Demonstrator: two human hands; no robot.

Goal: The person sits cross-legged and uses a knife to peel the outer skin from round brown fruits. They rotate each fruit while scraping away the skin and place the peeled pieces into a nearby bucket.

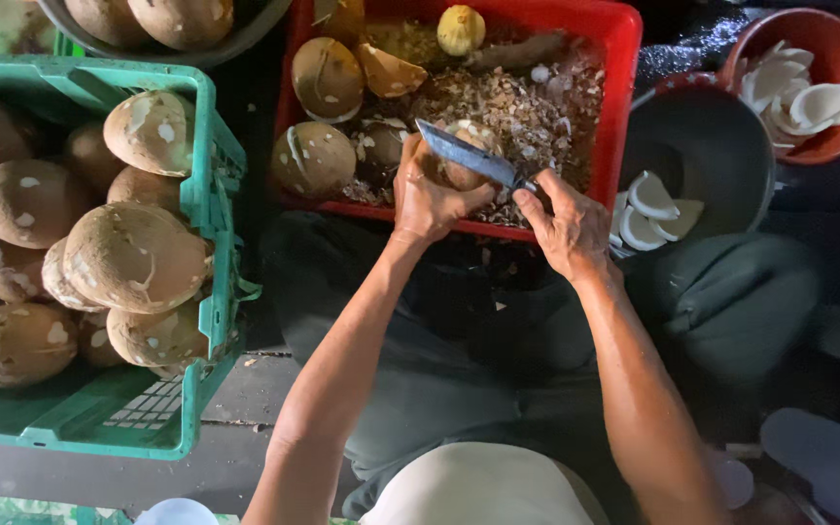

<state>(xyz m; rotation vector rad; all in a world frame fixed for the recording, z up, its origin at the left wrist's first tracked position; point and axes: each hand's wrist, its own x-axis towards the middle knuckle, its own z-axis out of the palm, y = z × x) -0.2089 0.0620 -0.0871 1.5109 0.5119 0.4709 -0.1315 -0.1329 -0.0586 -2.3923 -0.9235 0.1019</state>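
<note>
Resting within left fingers (459, 199): coconut (464, 173)

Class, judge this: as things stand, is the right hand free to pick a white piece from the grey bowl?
Probably not: the right hand grips the knife, though the grey bowl sits open beside it.

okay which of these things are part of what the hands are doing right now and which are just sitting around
In use: left hand holding a coconut piece; right hand with the knife; red crate catching shavings.

Sitting around: green crate of coconuts; grey bowl with white pieces; orange bowl.
</note>
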